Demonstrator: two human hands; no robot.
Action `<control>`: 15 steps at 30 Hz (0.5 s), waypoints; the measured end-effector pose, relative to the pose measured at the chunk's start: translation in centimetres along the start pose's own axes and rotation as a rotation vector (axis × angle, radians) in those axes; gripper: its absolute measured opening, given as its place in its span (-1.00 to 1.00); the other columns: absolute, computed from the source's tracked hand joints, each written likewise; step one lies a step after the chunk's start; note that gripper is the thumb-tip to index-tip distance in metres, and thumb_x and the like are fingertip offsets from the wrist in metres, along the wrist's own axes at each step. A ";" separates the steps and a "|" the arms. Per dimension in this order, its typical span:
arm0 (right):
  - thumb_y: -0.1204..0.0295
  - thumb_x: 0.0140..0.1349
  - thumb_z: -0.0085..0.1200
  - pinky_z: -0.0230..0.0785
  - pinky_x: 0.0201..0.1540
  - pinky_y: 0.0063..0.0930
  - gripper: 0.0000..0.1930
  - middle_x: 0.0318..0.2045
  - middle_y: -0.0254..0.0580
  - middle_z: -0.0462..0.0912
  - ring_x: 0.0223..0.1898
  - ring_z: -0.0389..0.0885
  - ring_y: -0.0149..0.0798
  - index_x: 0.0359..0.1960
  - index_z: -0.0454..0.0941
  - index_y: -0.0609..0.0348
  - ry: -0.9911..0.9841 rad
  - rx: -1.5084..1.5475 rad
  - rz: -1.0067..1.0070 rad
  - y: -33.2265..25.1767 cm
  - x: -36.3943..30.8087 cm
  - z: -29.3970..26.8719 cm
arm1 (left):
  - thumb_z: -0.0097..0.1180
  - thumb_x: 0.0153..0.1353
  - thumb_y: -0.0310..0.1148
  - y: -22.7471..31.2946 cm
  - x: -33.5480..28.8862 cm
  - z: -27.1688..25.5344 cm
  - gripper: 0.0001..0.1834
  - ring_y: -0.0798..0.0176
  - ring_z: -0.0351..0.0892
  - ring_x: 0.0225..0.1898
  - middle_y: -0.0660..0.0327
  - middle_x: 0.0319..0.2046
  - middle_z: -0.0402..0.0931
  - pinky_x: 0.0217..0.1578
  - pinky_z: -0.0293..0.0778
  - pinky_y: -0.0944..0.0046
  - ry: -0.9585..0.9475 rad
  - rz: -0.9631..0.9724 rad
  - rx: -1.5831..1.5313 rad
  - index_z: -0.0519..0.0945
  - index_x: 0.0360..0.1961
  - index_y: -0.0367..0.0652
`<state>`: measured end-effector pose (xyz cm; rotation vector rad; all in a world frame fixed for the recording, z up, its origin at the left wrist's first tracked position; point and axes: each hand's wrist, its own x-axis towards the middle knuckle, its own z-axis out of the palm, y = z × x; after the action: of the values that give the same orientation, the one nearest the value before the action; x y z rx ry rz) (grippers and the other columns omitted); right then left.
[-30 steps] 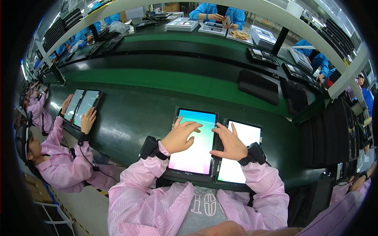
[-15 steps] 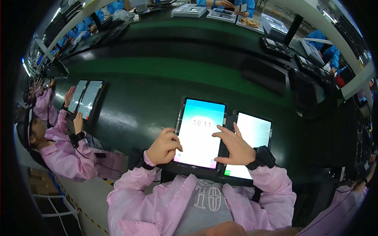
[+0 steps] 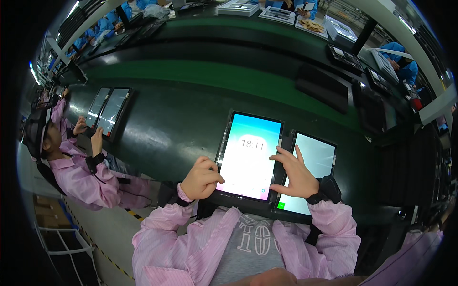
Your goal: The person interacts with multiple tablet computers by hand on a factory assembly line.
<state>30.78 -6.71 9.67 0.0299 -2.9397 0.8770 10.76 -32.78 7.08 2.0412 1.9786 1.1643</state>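
A tablet (image 3: 248,164) with a lit lock screen, blue at the top and white below, lies before me in a dark frame. My left hand (image 3: 201,179) has its fingers curled at the tablet's lower left edge, the thumb tip against that edge. Along the right edge is my right hand (image 3: 298,175), palm down, fingers spread; its index fingertip and thumb tip reach that side. Beneath and beyond this hand, a second tablet (image 3: 317,157) shows a pale screen with a small green patch at its lower left corner; the hand hides part of it.
The dark green worktop (image 3: 162,128) extends around the tablets. At left, a person in pink (image 3: 90,178) works at two more tablets (image 3: 112,112). Dark flat pads (image 3: 322,89) lie at the far right. White trays (image 3: 276,15) and people in blue are across the bench.
The view has shifted, so both tablets appear farther right. My right hand has drawn back slightly from the lit screen to its edge. The neighbour's raised hand has come down.
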 end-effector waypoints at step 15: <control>0.09 0.01 0.26 -0.44 0.36 0.35 -0.24 0.16 0.08 0.35 0.39 0.06 0.05 0.19 0.25 0.22 0.054 -0.052 0.035 1.3 0.3 0.5 | -0.06 -0.25 -0.60 -0.9 3.9 0.8 -0.63 0.14 0.39 -0.34 0.22 -0.44 0.46 -0.20 0.29 0.15 -0.062 0.038 -0.005 0.65 -0.37 -0.10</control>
<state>30.40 -5.90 8.63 -0.0481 -2.9197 0.7929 10.03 -28.80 7.79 2.0944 1.9158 1.0971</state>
